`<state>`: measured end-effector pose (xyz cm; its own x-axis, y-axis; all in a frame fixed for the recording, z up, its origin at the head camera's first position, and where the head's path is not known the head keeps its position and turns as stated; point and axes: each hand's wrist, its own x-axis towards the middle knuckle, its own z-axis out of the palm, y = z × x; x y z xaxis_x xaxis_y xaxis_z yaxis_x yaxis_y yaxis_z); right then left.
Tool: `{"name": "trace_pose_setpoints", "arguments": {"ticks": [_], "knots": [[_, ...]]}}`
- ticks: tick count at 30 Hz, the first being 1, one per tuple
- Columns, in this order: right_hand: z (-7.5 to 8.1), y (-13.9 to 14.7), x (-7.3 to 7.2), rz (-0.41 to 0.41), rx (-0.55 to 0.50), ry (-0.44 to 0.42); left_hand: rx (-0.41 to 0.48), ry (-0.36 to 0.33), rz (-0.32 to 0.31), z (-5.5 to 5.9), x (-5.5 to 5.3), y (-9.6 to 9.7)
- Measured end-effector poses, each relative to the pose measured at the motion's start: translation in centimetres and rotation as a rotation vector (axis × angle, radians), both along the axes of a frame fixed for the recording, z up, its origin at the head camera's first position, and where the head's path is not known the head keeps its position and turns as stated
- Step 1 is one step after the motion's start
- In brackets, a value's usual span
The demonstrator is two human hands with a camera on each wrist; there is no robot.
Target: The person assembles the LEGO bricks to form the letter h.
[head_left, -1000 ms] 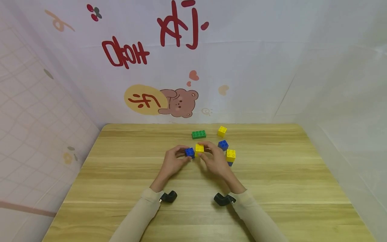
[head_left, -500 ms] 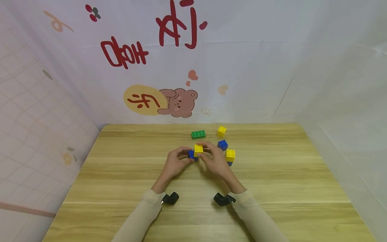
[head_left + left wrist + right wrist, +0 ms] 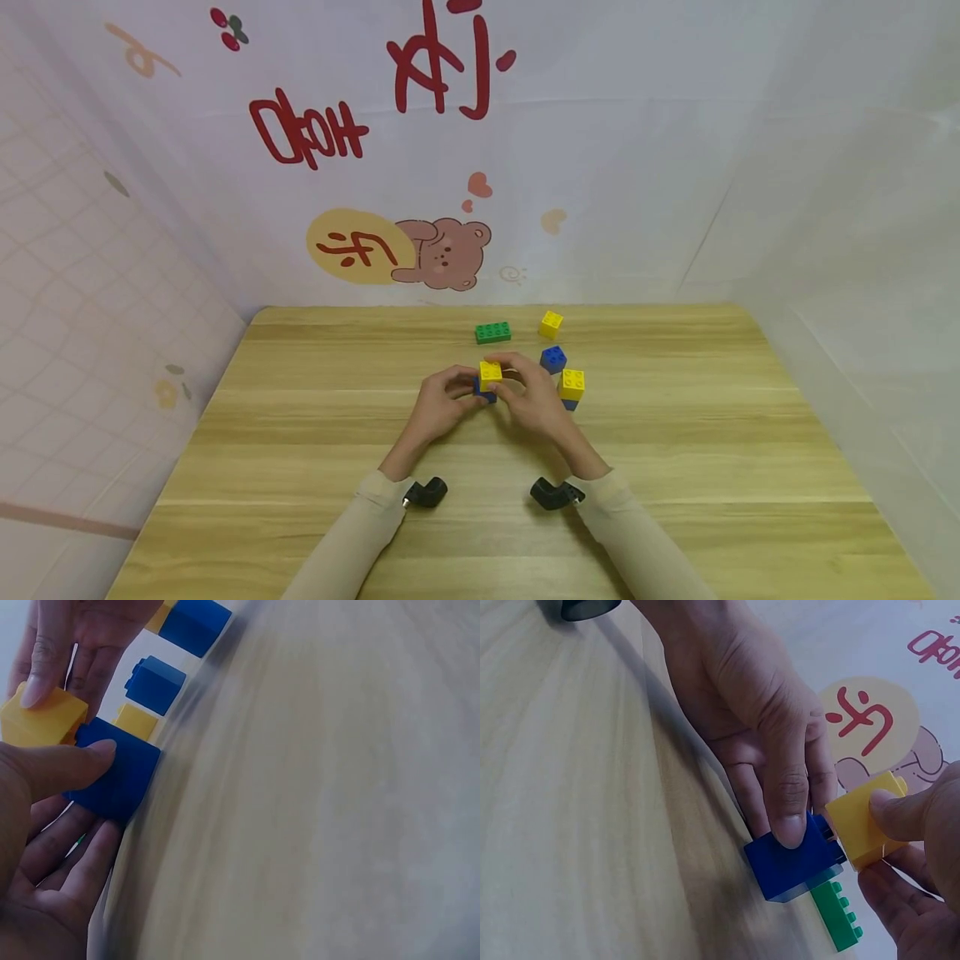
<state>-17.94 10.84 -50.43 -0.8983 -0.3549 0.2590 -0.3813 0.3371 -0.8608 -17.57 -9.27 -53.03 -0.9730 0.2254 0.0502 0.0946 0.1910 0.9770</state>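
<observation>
My left hand (image 3: pixel 442 404) pinches a blue toy building brick (image 3: pixel 786 866) between thumb and fingers, low over the wooden table. From the other side, my right hand (image 3: pixel 534 396) holds a square yellow brick (image 3: pixel 490 372) by its sides, just above the blue one. In the right wrist view some blue studs show in a gap between the two bricks, and the yellow brick (image 3: pixel 861 825) looks slightly tilted. The left wrist view has the blue brick (image 3: pixel 124 780) close to the tabletop, with the left thumb across its side.
Beside the right hand stands a yellow brick on a blue one, a small stack (image 3: pixel 572 385). Behind it are a loose blue brick (image 3: pixel 553 359) and a yellow brick (image 3: pixel 551 324). A long green brick (image 3: pixel 492 332) lies near the table's (image 3: pixel 337 350) back edge, before a printed backdrop.
My left hand has moved right with the blue brick, from beside the yellow brick to beneath it. The right hand has shifted the yellow brick slightly left and nearer to me.
</observation>
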Motion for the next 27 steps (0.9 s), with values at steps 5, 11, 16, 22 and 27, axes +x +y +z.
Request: {"name": "trace_pose_setpoints", "arguments": {"ticks": [5,11,16,22,27], "knots": [[-0.38,-0.06,-0.09,0.016,-0.007,0.018,-0.005,-0.017,-0.006,-0.11,0.05,-0.03],[-0.5,-0.23,-0.06,0.001,0.031,0.058,-0.001,-0.026,-0.016,-0.25,-0.01,-0.2],[-0.47,-0.4,-0.06,-0.012,0.071,0.112,0.004,-0.03,-0.021,-0.31,-0.05,-0.29],[-0.25,-0.53,-0.05,-0.017,0.107,0.175,0.006,-0.038,-0.018,-0.58,-0.14,-0.37],[-0.1,-0.6,-0.11,-0.019,0.13,0.208,0.01,-0.026,-0.027,-0.84,-0.32,-0.25]]}}
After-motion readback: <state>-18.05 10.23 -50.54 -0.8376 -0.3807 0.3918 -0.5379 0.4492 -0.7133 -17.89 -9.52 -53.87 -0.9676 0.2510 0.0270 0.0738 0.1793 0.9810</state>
